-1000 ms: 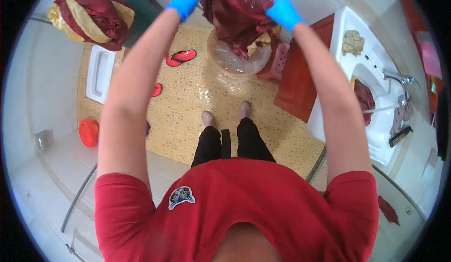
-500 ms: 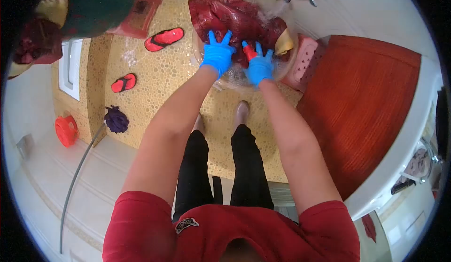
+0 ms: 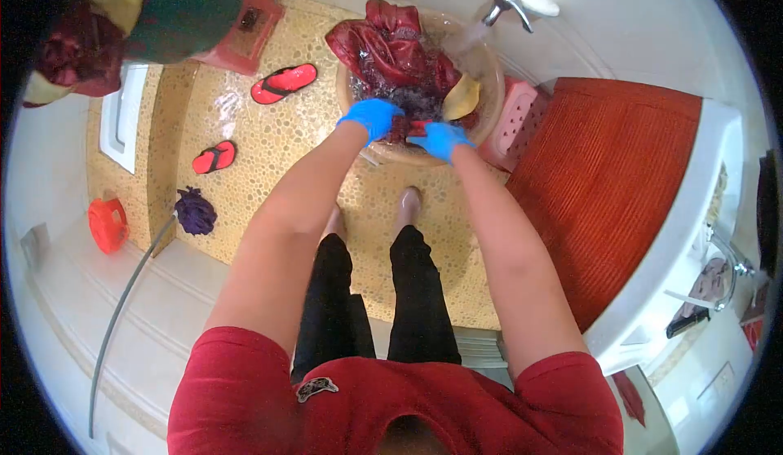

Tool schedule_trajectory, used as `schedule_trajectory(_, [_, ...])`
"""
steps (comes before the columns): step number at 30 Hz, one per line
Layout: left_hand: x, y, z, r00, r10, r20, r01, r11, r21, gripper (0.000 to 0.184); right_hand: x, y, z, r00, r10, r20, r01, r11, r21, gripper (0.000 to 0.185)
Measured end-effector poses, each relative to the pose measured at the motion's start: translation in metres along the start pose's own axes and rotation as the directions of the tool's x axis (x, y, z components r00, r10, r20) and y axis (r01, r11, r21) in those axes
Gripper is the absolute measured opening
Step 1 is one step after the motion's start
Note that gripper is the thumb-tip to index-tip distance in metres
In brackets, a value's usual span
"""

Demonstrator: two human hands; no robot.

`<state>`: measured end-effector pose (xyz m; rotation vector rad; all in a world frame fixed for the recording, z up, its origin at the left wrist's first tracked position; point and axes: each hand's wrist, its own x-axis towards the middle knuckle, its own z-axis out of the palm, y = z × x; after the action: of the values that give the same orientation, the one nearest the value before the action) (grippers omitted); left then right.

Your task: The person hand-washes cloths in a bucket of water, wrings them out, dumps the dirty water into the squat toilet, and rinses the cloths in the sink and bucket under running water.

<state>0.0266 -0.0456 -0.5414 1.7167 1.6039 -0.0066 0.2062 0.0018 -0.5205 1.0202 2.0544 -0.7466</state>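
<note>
A large round tub [image 3: 499, 104] of sudsy water holds a wet dark red cloth [image 3: 395, 59] with a yellow patch [image 3: 462, 98] at its right side. My left hand [image 3: 372, 119], in a blue glove, is closed on the cloth by the tub's near edge. Beside it my right hand [image 3: 443, 140], gloved in blue too, closes around a small bright red object [image 3: 419, 128]; its exact kind is hidden by the fingers. Both hands are close together, the red object between them. Water runs from the faucet [image 3: 507, 2] into the tub.
Right of the tub are a pink plastic stool [image 3: 515, 121] and a reddish wooden panel [image 3: 612, 202]. Red flip-flops [image 3: 284, 84] lie on the wet pebbled floor [image 3: 245, 218]. At left are a dark mop head [image 3: 196, 211], an orange-red basin [image 3: 108, 225] and a dark green container [image 3: 179, 19].
Both hands have drawn back toward me and closer together. My left hand's spread fingers have closed on cloth. The cloth has sunk and shifted, exposing more water and the tub's rim.
</note>
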Motion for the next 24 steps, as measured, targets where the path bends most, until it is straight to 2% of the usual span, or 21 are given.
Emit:
schedule_trajectory(1, [-0.016,0.006,-0.018,1.000,0.002,0.003,-0.002,0.990,-0.139,0.032,-0.005,0.010,0.007,0.989,-0.002,-0.145,0.062,0.909,0.412,0.049])
schedule_trajectory(2, [-0.024,0.003,-0.030,1.000,0.001,-0.004,-0.002,0.991,-0.131,0.032,-0.013,0.018,0.009,0.961,0.053,-0.272,0.173,0.652,0.738,0.047])
schedule_trajectory(3, [-0.033,-0.004,-0.041,0.977,-0.032,-0.210,-0.042,0.940,-0.338,0.036,-0.033,0.017,-0.006,0.898,0.204,-0.390,0.259,0.473,0.842,0.048])
schedule_trajectory(4, [-0.042,-0.007,-0.048,0.912,-0.111,-0.395,-0.121,0.847,-0.518,0.040,-0.055,0.017,-0.021,0.813,0.365,-0.453,0.368,0.281,0.886,0.048])
schedule_trajectory(6, [-0.070,0.031,-0.109,0.875,-0.100,-0.474,-0.292,0.672,-0.681,0.040,-0.112,0.006,-0.065,0.539,0.500,-0.678,0.539,0.414,0.734,0.052])
schedule_trajectory(7, [-0.082,0.054,-0.131,0.859,-0.068,-0.508,-0.371,0.600,-0.709,0.038,-0.134,0.015,-0.077,0.694,0.576,-0.432,0.368,0.233,0.900,0.049])
schedule_trajectory(8, [-0.091,0.078,-0.148,0.839,-0.042,-0.542,-0.443,0.525,-0.726,0.036,-0.151,0.017,-0.085,0.794,0.590,-0.144,0.149,0.042,0.988,0.046])
schedule_trajectory(9, [-0.101,0.100,-0.162,0.819,0.011,-0.574,-0.495,0.519,-0.697,0.038,-0.172,0.000,-0.096,0.704,0.548,-0.451,0.314,0.329,0.890,0.048])
schedule_trajectory(10, [-0.107,0.119,-0.171,0.793,0.070,-0.605,-0.550,0.510,-0.661,0.040,-0.190,-0.015,-0.108,0.555,0.420,-0.718,0.448,0.576,0.683,0.051])
schedule_trajectory(11, [-0.106,0.136,-0.174,0.729,0.089,-0.678,-0.606,0.545,-0.580,0.043,-0.200,-0.025,-0.118,0.550,0.382,-0.743,0.707,0.261,0.657,0.051])
schedule_trajectory(12, [-0.105,0.150,-0.175,0.659,0.115,-0.743,-0.655,0.574,-0.492,0.045,-0.207,-0.033,-0.127,0.535,0.356,-0.766,0.837,-0.102,0.538,0.053])
schedule_trajectory(13, [-0.107,0.161,-0.177,0.638,0.108,-0.762,-0.663,0.580,-0.474,0.046,-0.214,-0.043,-0.133,0.542,0.338,-0.769,0.835,-0.114,0.539,0.053])
schedule_trajectory(15, [-0.105,0.169,-0.174,0.615,0.090,-0.783,-0.666,0.591,-0.455,0.048,-0.222,-0.064,-0.138,0.472,0.201,-0.859,0.879,-0.032,0.475,0.060])
schedule_trajectory(16, [-0.102,0.170,-0.168,0.610,0.037,-0.792,-0.667,0.563,-0.487,0.049,-0.214,-0.065,-0.133,0.477,0.193,-0.857,0.877,-0.041,0.479,0.060])
schedule_trajectory(18, [-0.098,0.159,-0.160,0.603,-0.006,-0.798,-0.671,0.538,-0.511,0.051,-0.182,-0.058,-0.105,0.501,0.094,-0.860,0.714,0.517,0.472,0.053])
schedule_trajectory(19, [-0.099,0.150,-0.156,0.766,0.058,-0.641,-0.511,0.661,-0.550,0.057,-0.146,-0.050,-0.082,0.485,0.248,-0.838,0.727,0.418,0.544,0.059])
schedule_trajectory(20, [-0.097,0.143,-0.148,0.892,0.084,-0.444,-0.340,0.773,-0.536,0.063,-0.135,-0.055,-0.092,0.739,0.377,-0.558,0.674,-0.397,0.623,0.058])
schedule_trajectory(21, [-0.093,0.135,-0.136,0.892,0.086,-0.443,-0.340,0.773,-0.535,0.063,-0.102,-0.033,-0.064,0.802,0.426,-0.419,0.582,-0.401,0.707,0.052])
schedule_trajectory(22, [-0.088,0.125,-0.120,0.933,0.034,-0.358,-0.220,0.843,-0.492,0.066,-0.074,-0.031,-0.052,0.811,0.375,-0.449,0.579,-0.409,0.705,0.046])
schedule_trajectory(23, [-0.084,0.116,-0.103,0.961,-0.027,-0.276,-0.098,0.897,-0.430,0.070,-0.048,-0.027,-0.034,0.800,0.296,-0.522,0.597,-0.293,0.747,0.044])
schedule_trajectory(24, [-0.083,0.107,-0.086,0.961,-0.026,-0.276,-0.098,0.899,-0.426,0.070,-0.010,-0.012,-0.011,0.891,0.168,-0.421,0.453,-0.347,0.821,0.039])
